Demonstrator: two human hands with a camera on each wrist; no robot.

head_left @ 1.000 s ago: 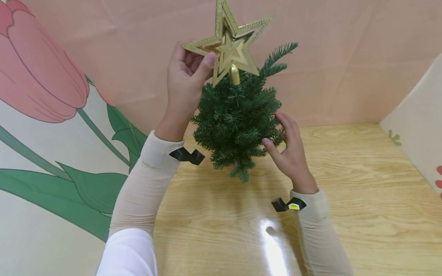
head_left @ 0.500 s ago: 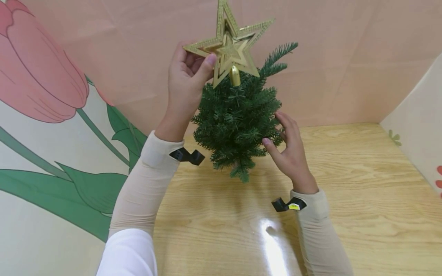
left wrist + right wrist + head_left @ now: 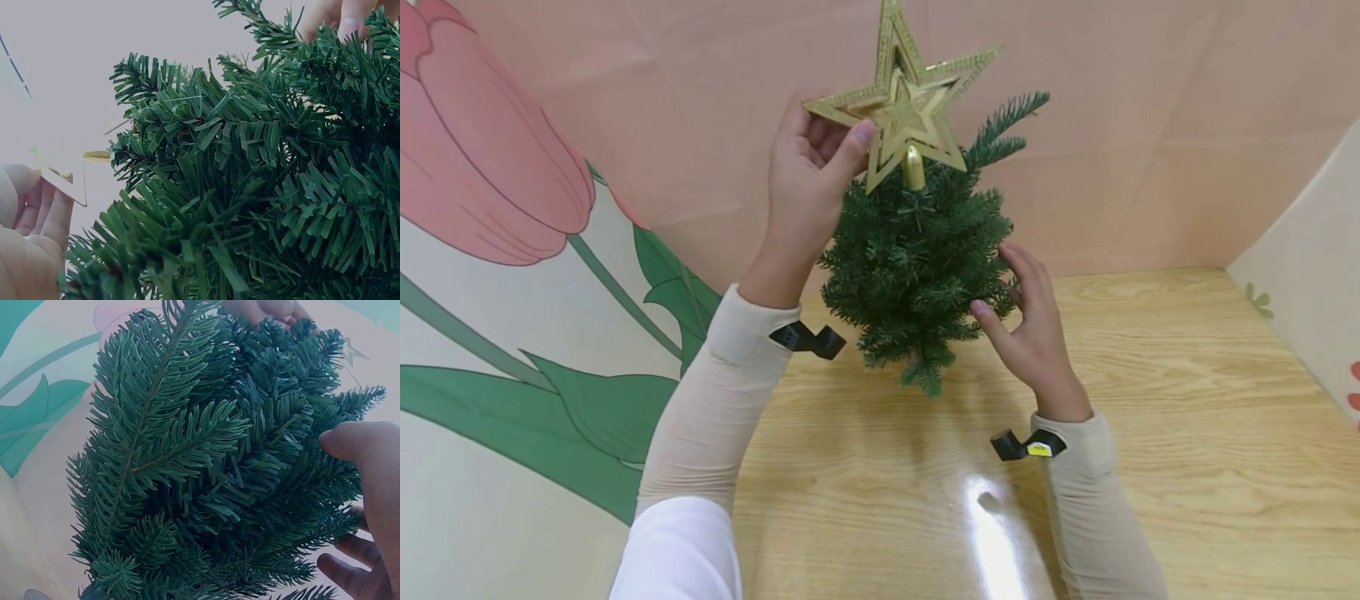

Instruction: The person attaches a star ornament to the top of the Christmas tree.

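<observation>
The gold star [image 3: 907, 114] is at the crown of the small green tree [image 3: 917, 275], so the work looks well advanced, though perhaps not finished. The star's gold socket [image 3: 914, 169] meets the tip of a sprig [image 3: 916, 207] in the head view, and the left wrist view shows the two end to end; how deep the sprig goes inside cannot be told. What seems left is to seat the star firmly, if it is loose, and then to let go, which has not yet been done. The left hand [image 3: 805, 187] pinches the star's left point, thumb in front and fingers [image 3: 829, 133] curled behind. The right hand [image 3: 1037, 333] is at the tree's right side, its thumb and fingers loosely bent and spread well apart, tips at the needles; whether they press there is unclear. Beneath the tree lies the wood-grain counter [image 3: 1195, 433], the tree's foot being hidden under its boughs.
</observation>
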